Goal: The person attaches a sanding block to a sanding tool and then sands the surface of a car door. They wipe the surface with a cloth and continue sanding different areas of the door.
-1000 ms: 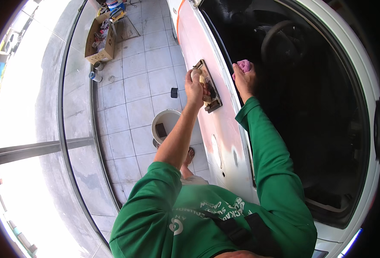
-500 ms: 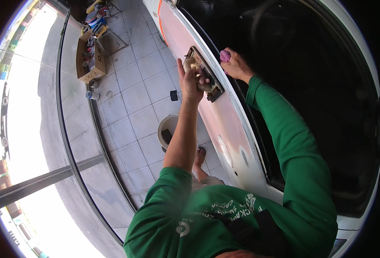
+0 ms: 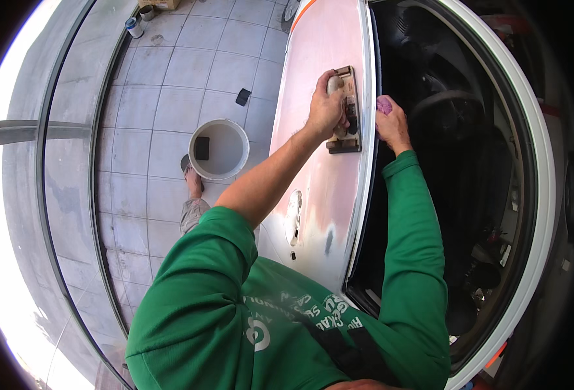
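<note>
My left hand (image 3: 328,110) is closed over the grip of a long hand sanding block (image 3: 352,91). The block lies flat on the pink-and-white car door panel (image 3: 300,123), its long side alongside the window ledge. Just right of it, my right hand (image 3: 395,125) is at the inner side of the window opening. Its fingers are wrapped round a crumpled pink-purple sponge or cloth (image 3: 383,104), partly hidden by them. Closer to me, the door has a handle recess (image 3: 294,218) and a grey patch (image 3: 329,239).
A round white bucket (image 3: 245,161) of cloudy water stands on the tiled floor (image 3: 170,104), a dark pad (image 3: 202,148) inside. Beyond it lies a small black piece (image 3: 243,97). My foot (image 3: 194,182) is beside the bucket. A can (image 3: 133,27) stands far left by the glass partition (image 3: 79,97).
My view has swung, so the door now runs more upright and the bucket shows fully. My left fingers wrap more tightly over the block. The right hand still holds the pink-purple piece.
</note>
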`<control>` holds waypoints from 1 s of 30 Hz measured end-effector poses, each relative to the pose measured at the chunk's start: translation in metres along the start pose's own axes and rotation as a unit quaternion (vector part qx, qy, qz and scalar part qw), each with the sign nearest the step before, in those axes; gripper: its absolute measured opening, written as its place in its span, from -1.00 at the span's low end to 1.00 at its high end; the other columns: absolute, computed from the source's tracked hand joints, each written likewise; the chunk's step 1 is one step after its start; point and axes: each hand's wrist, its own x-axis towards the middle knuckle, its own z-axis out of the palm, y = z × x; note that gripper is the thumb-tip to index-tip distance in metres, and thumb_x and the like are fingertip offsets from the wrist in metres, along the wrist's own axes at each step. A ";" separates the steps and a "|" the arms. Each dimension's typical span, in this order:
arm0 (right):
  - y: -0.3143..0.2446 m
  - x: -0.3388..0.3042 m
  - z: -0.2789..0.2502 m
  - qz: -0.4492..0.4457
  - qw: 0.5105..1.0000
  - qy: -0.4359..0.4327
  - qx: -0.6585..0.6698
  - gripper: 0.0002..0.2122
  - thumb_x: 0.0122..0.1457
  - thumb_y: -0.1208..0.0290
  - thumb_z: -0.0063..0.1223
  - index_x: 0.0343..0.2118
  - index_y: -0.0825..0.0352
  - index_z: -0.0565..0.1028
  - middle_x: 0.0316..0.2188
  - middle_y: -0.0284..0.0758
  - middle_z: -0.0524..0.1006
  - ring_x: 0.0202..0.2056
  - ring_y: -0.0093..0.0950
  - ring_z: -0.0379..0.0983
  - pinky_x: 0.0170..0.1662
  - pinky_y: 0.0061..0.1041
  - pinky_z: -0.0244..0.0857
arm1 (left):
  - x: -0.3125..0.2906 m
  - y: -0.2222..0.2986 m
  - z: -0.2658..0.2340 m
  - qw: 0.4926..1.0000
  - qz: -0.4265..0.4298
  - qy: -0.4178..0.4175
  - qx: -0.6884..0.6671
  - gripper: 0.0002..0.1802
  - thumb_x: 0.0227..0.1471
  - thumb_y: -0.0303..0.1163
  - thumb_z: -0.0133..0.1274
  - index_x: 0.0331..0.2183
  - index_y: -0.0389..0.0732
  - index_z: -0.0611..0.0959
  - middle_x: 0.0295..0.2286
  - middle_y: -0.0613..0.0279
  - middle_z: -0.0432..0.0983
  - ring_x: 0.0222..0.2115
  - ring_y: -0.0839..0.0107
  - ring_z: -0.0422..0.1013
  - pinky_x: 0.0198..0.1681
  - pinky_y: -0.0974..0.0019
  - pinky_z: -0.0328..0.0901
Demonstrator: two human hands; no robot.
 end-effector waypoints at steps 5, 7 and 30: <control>0.013 -0.010 0.002 0.019 1.000 0.009 0.005 -0.67 0.14 0.22 0.21 -0.13 0.34 0.58 -0.26 -0.05 0.65 -0.19 -0.02 0.58 -0.06 -0.25 0.44 | -0.169 -0.051 -0.034 0.996 -0.081 0.018 0.034 -0.24 0.17 -0.61 -0.20 0.38 -0.05 0.13 -0.56 0.20 0.44 -0.81 0.49 0.30 -0.81 0.35 0.29; 0.021 -0.010 0.001 0.007 1.000 0.019 -0.004 -0.67 0.14 0.21 0.22 -0.14 0.34 0.57 -0.26 -0.05 0.65 -0.19 -0.02 0.58 -0.06 -0.25 0.44 | -0.127 -0.049 -0.029 0.998 -0.044 -0.002 0.033 -0.25 0.18 -0.60 -0.18 0.37 -0.06 0.16 -0.58 0.21 0.43 -0.80 0.48 0.28 -0.79 0.33 0.29; 0.051 0.008 0.015 -0.050 0.995 0.069 -0.055 -0.74 0.12 0.28 0.21 -0.23 0.36 0.57 -0.40 -0.08 0.61 -0.37 -0.18 0.51 -0.20 -0.27 0.39 | -0.074 -0.040 -0.045 0.998 -0.049 -0.039 0.026 -0.22 0.15 -0.59 -0.14 0.38 -0.03 0.16 -0.59 0.20 0.38 -0.79 0.43 0.25 -0.74 0.26 0.30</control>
